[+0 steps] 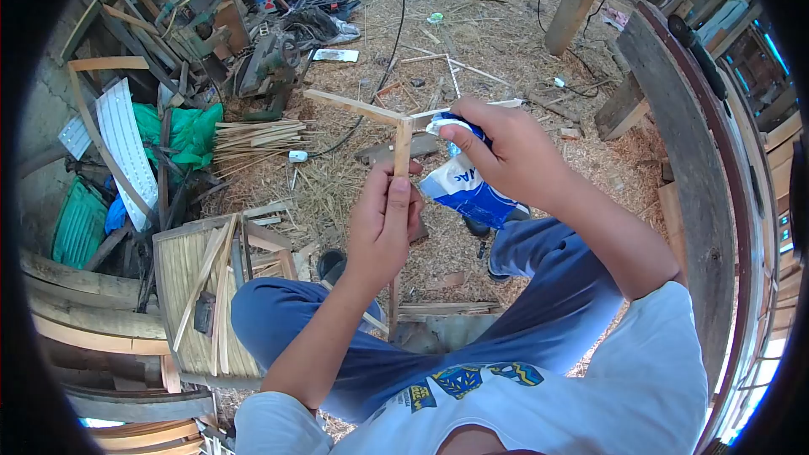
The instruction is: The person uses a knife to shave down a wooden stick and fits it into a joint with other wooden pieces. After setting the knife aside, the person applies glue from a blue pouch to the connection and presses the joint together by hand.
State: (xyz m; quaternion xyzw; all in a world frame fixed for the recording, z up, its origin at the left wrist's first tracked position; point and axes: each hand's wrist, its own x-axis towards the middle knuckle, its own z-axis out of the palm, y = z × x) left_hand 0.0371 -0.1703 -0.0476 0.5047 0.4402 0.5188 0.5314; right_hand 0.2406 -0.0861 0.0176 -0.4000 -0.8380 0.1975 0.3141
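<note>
My left hand (386, 215) is closed around the upright strip of a light wooden frame (403, 147), thumb lying along the wood. At the top of that strip another strip joins at a corner and runs off to the left; a pale strip shows to the right behind my fingers. My right hand (506, 147) squeezes a blue and white plastic pouch (472, 190) with printed letters. Its pinched white end is right beside the frame's corner, and the pouch body hangs below my fingers.
A slatted board (181, 286) with loose wooden strips is at my left. Beyond it lie a bundle of thin sticks (257, 143) and a green plastic sheet (190, 135). A black cable (401, 29) crosses the shavings-covered floor. A long plank (687, 152) borders my right side.
</note>
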